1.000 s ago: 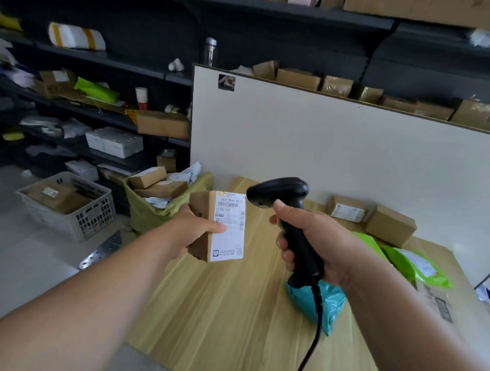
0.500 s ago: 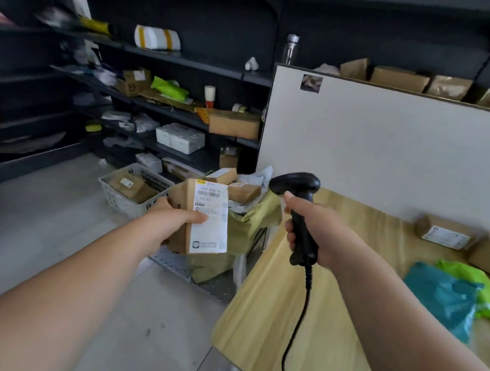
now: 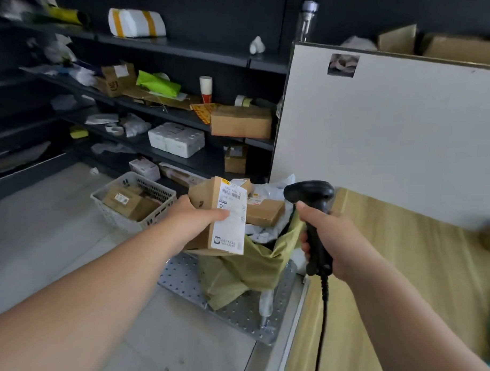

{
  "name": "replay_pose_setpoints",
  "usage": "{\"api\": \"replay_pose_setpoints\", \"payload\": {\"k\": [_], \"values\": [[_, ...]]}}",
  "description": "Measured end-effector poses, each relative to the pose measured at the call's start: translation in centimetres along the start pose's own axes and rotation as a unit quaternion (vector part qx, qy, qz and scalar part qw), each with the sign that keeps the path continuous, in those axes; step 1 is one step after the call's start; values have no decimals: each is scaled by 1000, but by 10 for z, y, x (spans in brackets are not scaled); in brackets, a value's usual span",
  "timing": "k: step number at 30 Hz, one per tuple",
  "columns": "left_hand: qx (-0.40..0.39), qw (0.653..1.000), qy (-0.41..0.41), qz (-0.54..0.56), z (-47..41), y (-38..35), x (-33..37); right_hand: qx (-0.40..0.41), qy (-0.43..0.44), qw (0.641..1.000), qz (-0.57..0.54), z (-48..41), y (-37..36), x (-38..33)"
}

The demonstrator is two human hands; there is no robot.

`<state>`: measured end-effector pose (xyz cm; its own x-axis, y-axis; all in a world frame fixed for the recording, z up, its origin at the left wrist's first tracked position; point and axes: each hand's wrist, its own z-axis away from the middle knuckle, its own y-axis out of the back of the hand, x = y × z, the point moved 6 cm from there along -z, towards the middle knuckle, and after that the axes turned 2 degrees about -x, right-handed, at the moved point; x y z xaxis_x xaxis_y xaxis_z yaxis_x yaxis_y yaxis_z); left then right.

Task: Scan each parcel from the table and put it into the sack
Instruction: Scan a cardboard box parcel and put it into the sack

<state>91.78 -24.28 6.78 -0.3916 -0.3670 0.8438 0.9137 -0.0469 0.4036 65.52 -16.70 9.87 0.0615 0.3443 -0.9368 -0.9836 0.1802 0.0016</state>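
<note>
Left hand [image 3: 194,221] gripping parcel [image 3: 217,216] (label up) over sack [image 3: 249,266], right hand [image 3: 331,238] clutching scanner [image 3: 312,212]

Basket [image 3: 117,219] and perforated plate [image 3: 179,277] are set on the floor [image 3: 42,233]; sack [image 3: 235,271] is stood on the plate, beside the table [image 3: 402,260].

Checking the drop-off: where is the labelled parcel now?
Head view, mid-frame: the left hand grips the labelled parcel just left of the green sack, with the scanner to its right.
</note>
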Motion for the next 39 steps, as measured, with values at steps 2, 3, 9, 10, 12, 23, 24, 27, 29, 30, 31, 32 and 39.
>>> {"api": "replay_pose_setpoints", "payload": {"k": [2, 3, 9, 10, 12, 23, 24, 27, 29, 30, 31, 32, 39], "values": [[-10, 999, -1, -41, -32, -8, 9, 13, -12, 1000, 4, -21, -7, 2], [-10, 998, -7, -63, -47, -11, 15, 18, -19, 1000, 8, -31, -11, 2], [-13, 971, -40, -234, -128, -49, 39, 56, -54, 997, 9, -72, -19, -1], [-21, 965, -48, -258, -141, -58, 42, 64, -56, 996, 9, -79, -19, -1], [-34, 950, -68, -301, -166, -76, 48, 87, -61, 994, 5, -90, -20, -1], [-135, 914, -110, -367, -271, -160, 48, 221, -110, 969, -18, -120, -12, 17], [-143, 910, -110, -372, -276, -167, 44, 230, -114, 966, -20, -120, -10, 19], [-161, 894, -119, -400, -277, -179, 32, 243, -118, 962, -26, -113, -7, 26], [-154, 887, -132, -416, -270, -182, 31, 248, -117, 961, -32, -102, -2, 29], [-141, 886, -144, -417, -264, -182, 35, 251, -116, 960, -34, -95, 1, 30], [-129, 887, -163, -413, -255, -183, 41, 256, -116, 959, -37, -86, 6, 32], [-125, 886, -186, -406, -243, -185, 49, 262, -114, 957, -40, -77, 12, 33], [-208, 804, -353, -430, -65, -247, 86, 319, -87, 942, -59, 49, 79, 50]]}}
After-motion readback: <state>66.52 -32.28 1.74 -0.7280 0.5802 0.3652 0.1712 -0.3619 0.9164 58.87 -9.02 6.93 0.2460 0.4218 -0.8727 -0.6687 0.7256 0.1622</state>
